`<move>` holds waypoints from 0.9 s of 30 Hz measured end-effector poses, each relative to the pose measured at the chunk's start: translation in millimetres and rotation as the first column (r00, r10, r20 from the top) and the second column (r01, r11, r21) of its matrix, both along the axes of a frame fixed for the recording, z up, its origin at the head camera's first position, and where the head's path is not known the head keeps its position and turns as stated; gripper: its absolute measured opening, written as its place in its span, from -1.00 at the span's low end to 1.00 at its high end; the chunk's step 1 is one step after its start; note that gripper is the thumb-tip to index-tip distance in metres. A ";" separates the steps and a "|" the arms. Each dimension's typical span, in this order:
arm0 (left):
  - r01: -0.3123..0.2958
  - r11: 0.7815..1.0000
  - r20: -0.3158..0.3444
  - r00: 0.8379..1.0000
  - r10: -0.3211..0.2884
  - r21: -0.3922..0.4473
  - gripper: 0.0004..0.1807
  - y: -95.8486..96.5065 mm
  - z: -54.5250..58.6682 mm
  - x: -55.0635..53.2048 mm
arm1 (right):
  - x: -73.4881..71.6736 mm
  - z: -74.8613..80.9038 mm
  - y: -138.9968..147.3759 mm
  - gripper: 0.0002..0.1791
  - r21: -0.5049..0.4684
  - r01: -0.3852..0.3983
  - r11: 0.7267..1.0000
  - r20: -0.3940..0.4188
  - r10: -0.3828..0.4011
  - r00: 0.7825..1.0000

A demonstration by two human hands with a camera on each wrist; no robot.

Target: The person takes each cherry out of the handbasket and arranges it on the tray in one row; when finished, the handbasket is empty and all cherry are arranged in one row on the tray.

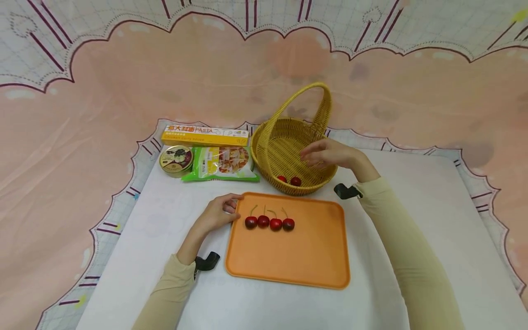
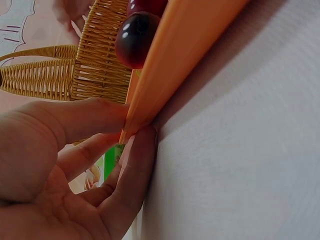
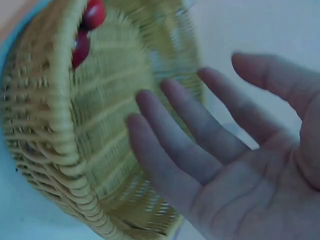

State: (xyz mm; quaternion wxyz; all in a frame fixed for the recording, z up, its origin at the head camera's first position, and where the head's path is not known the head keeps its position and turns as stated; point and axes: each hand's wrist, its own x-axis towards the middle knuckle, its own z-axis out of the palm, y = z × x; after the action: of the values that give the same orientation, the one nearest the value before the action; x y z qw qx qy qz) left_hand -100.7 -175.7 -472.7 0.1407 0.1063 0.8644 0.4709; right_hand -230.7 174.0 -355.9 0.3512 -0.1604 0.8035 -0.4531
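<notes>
On the orange tray (image 1: 313,247), several dark red cherries (image 1: 275,224) with stems stand in a row near its upper left. My left hand (image 1: 218,212) holds the tray's left edge near the far corner; in the left wrist view, thumb and fingers (image 2: 137,165) meet at the rim. Over the right side of the wicker basket (image 1: 264,142), my right hand (image 1: 330,153) hovers with fingers spread and nothing in them. Two cherries (image 1: 295,181) lie inside the basket by its near wall; the right wrist view shows these cherries (image 3: 93,14) too.
Left of the basket are a yellow pasta box (image 1: 206,136), a green food packet (image 1: 224,162) and a round tin (image 1: 176,160). The basket's tall handle (image 1: 284,107) arches above it. White cloth (image 1: 412,192) covers the table.
</notes>
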 end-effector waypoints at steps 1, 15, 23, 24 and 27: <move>-0.002 1.000 0.001 1.000 0.002 0.001 -0.48 -0.3 -0.2 -0.1 | -6.4 -2.7 -0.9 -0.51 0.022 -0.028 0.999 0.026 0.027 0.999; -0.007 1.000 0.020 1.000 0.007 0.004 -0.49 -1.7 0.7 -0.3 | -41.3 -25.7 -33.7 -0.54 0.238 -0.201 0.950 0.328 0.117 0.938; -0.008 1.000 0.022 1.000 0.008 0.012 -0.48 -1.1 0.1 0.9 | -41.3 -33.2 -52.7 -0.65 0.284 -0.268 0.921 0.381 0.148 0.912; -0.008 1.000 0.020 1.000 0.008 0.011 -0.49 -1.1 -0.3 0.8 | -40.9 -33.5 -54.1 -0.66 0.288 -0.272 0.918 0.383 0.149 0.911; -0.007 1.000 0.013 1.000 0.007 0.013 -0.49 -1.2 -0.1 0.6 | -39.7 -33.1 -57.5 -0.67 0.301 -0.285 0.910 0.383 0.159 0.910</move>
State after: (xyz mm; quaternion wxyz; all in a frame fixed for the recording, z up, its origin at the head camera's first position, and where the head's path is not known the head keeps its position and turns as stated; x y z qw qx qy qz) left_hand -100.1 -176.9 -472.9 0.1439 0.1012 0.8608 0.4776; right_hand -270.4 116.4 -389.0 0.5611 -0.1039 0.7719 -0.2801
